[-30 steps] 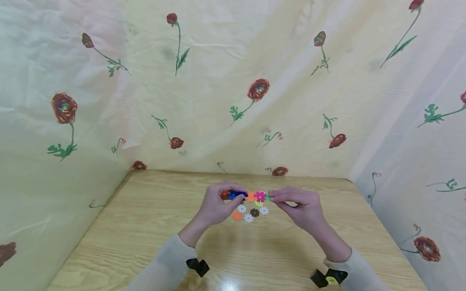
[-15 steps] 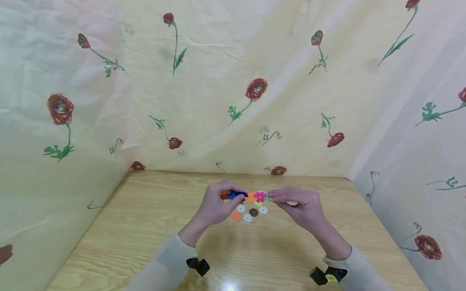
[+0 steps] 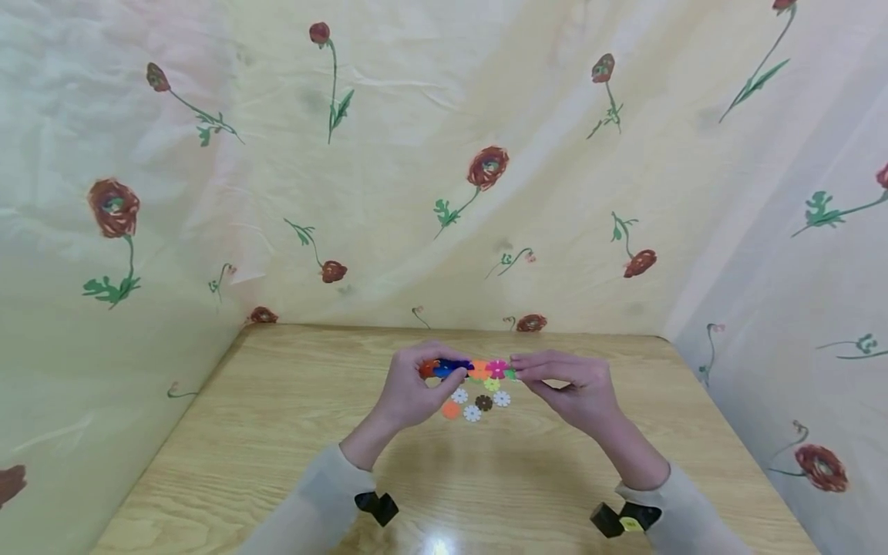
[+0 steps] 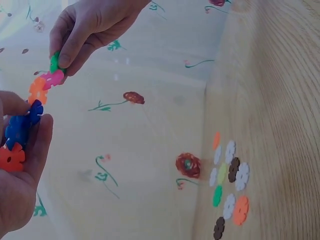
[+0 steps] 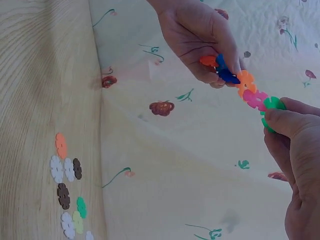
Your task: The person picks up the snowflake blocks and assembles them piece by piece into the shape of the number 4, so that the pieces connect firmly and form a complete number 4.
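Observation:
A chain of interlocking snowflake discs stretches between both hands, held up over the table. My left hand (image 3: 415,393) grips its left end, fingers and thumb around the blue discs (image 4: 18,131) and a red-orange disc (image 4: 12,158). Between the hands show an orange disc (image 5: 245,84) and a pink disc (image 5: 255,99), slotted edge to edge. At the right end, my right hand (image 3: 576,391) pinches a green disc (image 5: 273,104) between thumb and fingers, and it meets the pink one. Fingers partly hide the blue discs and the green one.
Loose snowflake discs lie on the wooden table (image 3: 291,432) below the chain: several white discs (image 3: 472,414), a brown disc (image 3: 483,402), an orange disc (image 3: 451,410) and a yellow-green disc (image 3: 492,384) among them. A flowered cloth (image 3: 402,193) hangs behind and at both sides.
Both hands keep their hold. The chain has risen slightly in the head view, showing more of the yellow-green disc beneath, and the right fingers have shifted a little on the green disc.

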`<action>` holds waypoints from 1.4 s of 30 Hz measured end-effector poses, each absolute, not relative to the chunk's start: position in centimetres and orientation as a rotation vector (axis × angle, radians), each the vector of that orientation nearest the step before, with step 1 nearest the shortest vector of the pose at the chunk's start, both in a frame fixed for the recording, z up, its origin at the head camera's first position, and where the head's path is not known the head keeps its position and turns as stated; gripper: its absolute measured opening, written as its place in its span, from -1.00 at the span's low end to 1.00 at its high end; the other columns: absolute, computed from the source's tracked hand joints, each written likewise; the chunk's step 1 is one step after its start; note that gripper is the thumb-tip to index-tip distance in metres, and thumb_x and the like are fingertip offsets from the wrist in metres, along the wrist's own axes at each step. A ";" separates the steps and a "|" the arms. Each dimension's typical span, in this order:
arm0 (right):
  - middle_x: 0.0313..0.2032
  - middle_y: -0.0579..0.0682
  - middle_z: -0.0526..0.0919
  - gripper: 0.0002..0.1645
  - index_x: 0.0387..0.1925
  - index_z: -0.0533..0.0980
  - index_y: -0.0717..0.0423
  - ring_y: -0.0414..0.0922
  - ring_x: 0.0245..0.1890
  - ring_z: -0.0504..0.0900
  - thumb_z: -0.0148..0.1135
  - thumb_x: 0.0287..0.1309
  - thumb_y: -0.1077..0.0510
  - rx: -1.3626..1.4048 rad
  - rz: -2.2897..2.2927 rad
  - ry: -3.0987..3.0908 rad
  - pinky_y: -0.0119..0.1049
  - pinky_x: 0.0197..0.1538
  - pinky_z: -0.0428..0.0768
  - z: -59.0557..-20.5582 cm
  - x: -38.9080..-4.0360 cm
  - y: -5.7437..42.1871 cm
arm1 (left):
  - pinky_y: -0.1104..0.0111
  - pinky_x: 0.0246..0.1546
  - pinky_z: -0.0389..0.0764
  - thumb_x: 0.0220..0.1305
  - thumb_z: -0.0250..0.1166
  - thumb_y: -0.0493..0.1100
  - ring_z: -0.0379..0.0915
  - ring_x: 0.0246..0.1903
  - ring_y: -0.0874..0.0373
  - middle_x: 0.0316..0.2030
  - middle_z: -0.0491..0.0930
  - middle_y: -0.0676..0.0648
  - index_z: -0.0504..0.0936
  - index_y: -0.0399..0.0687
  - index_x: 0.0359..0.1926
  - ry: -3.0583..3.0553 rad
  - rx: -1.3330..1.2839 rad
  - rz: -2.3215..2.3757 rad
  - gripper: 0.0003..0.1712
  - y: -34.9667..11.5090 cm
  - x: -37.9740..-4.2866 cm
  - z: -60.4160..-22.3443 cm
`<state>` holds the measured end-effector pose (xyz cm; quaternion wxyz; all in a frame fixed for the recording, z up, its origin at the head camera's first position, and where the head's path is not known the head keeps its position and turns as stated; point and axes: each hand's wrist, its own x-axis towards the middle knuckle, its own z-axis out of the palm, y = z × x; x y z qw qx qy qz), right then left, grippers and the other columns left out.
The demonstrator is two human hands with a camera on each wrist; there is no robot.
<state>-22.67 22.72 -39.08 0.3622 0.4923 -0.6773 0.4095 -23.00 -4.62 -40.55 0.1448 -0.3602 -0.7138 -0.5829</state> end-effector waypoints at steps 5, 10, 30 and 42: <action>-0.19 0.13 0.88 -0.89 -0.27 0.83 0.17 -0.18 -0.01 0.86 0.53 0.17 0.38 1.279 1.066 -1.728 -0.46 0.10 0.72 -38.9 -22.8 22.8 | 0.35 -0.13 0.83 0.27 0.43 -0.46 0.79 -0.14 0.06 -0.08 0.81 -0.22 0.81 -0.24 -0.03 -2.052 -1.043 -1.694 -0.74 -4.9 -23.0 -40.7; -0.21 0.19 0.87 -0.97 -0.29 0.82 0.19 -0.25 0.03 0.83 0.51 0.23 0.31 1.263 1.039 -1.736 -0.49 0.11 0.71 -38.8 -22.8 22.6 | 0.35 -0.11 0.83 0.27 0.43 -0.45 0.79 -0.14 0.03 -0.09 0.81 -0.24 0.81 -0.27 -0.04 -2.049 -1.033 -1.694 -0.76 -5.1 -22.9 -40.5; -0.20 0.14 0.88 -0.44 -0.09 0.81 0.14 -0.54 0.02 0.73 0.59 -0.21 0.56 1.006 0.968 -1.962 -0.63 0.10 0.66 -40.2 -23.8 23.7 | 0.42 -0.13 0.81 0.26 0.44 -0.43 0.75 -0.18 0.19 -0.13 0.81 -0.22 0.81 -0.23 -0.07 -2.062 -0.949 -1.706 -0.77 -5.8 -23.1 -40.4; -0.17 0.08 0.88 -0.59 -0.12 0.82 0.12 -0.10 -0.17 0.87 0.58 -0.04 0.50 0.844 0.929 -2.182 -0.66 -0.01 0.67 -43.0 -25.9 24.4 | 0.40 -0.14 0.81 0.26 0.44 -0.43 0.77 -0.18 0.00 -0.13 0.81 -0.21 0.81 -0.22 -0.08 -2.054 -0.950 -1.706 -0.78 -6.1 -23.1 -40.2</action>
